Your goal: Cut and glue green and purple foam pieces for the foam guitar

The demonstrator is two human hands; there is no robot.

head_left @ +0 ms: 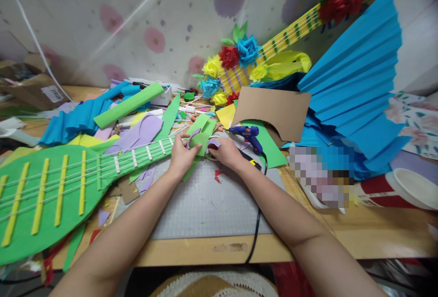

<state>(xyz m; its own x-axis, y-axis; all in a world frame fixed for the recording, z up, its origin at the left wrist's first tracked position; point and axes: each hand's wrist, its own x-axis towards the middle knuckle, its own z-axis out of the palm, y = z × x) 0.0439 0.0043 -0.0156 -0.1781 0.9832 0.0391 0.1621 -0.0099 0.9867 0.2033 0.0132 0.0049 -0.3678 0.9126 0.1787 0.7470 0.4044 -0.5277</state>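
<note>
A green paper-covered instrument model (92, 174) with yellow bars, white frets and strings stretches from the left edge toward the middle. At its narrow end, beside green paper (201, 139), my left hand (184, 154) pinches a curled purple paper strip (192, 138). Opposite it, my right hand (226, 152) has thumb and finger closed on another purple paper piece (215, 143). Whether the two purple pieces join behind the green paper, I cannot tell. Just behind my right hand lies a blue glue gun (251, 136).
A grey cutting mat (212, 205) lies under my hands, with red scraps (219, 176). The black cord (256, 228) runs over the table's front edge. Cut cardboard (273, 107), a flowered yellow instrument model (290, 34), pleated blue paper (359, 73) and a paper bucket (379, 190) stand at right.
</note>
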